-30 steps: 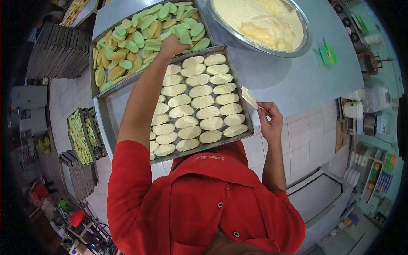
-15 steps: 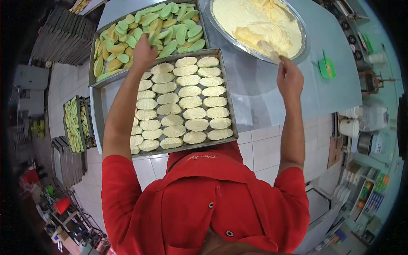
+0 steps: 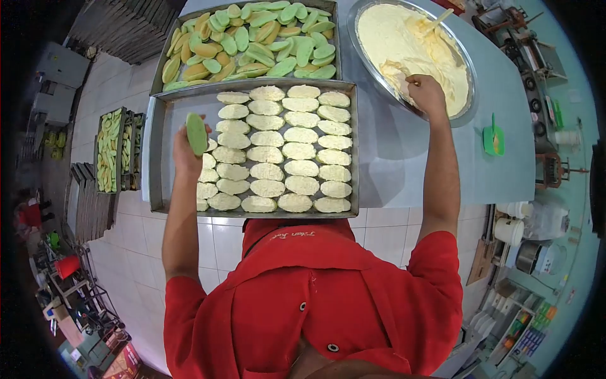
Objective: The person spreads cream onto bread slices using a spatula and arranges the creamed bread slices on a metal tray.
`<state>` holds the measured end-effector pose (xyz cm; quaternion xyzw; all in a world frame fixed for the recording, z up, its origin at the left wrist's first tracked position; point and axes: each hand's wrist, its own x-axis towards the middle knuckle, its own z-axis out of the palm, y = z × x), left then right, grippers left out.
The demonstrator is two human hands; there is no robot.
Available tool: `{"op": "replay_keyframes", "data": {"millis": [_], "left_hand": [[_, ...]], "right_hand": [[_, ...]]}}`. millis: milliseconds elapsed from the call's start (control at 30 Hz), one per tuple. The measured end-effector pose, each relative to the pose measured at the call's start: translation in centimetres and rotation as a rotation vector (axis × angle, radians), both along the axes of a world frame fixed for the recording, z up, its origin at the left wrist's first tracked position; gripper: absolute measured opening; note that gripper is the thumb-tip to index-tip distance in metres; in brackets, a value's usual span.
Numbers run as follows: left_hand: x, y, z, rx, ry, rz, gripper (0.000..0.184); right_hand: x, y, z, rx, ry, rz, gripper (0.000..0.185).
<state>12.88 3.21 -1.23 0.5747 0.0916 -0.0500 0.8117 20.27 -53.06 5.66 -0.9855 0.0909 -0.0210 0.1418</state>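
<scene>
My left hand (image 3: 187, 150) is closed on a flat green oval bread slice (image 3: 197, 134), held up over the left side of the lower tray (image 3: 355, 151). In that tray, rows of oval slices coated with pale cream (image 3: 266, 154) lie side by side. My right hand (image 3: 427, 95) is closed at the near edge of a large metal bowl (image 3: 472, 95) of pale yellow cream (image 3: 394, 35). It grips a spatula (image 3: 402, 81) whose end is smeared with cream; most of the handle is hidden by the fingers.
A second tray (image 3: 339, 38) of loose green and tan slices stands behind the lower one. Another handle (image 3: 442, 18) sticks out of the cream. A small green container (image 3: 493, 140) sits on the right of the table. Stacked trays (image 3: 108, 151) stand at left.
My left hand has come back from the far tray toward me, now with a green slice. My right hand has moved farther over the bowl's cream. The view has shifted slightly.
</scene>
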Motion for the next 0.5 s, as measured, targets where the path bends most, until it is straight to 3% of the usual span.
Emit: {"op": "replay_keyframes", "data": {"millis": [67,133,167,233,500], "left_hand": [[-1.9,0.2,-0.3,-0.115,0.034,-0.025,0.046],[-3.6,-0.6,-0.9,-0.224,0.062,0.02,0.047],[-4.4,-1.1,-0.8,-0.226,0.058,0.018,0.047],[-5.5,-2.4,-0.5,-0.203,0.113,0.052,0.047],[-6.0,-4.2,-0.6,-0.393,0.129,-0.206,0.053]], "right_hand": [[0.3,-0.7,0.0,0.097,-0.014,0.039,0.037],[0.4,-0.6,0.4,0.368,0.022,-0.012,0.038],[0.2,-0.3,0.6,0.366,0.018,-0.013,0.038],[-0.1,0.2,1.0,0.638,-0.033,-0.097,0.037],[-2.8,4.7,3.1,0.817,-0.308,-0.193,0.035]]}}
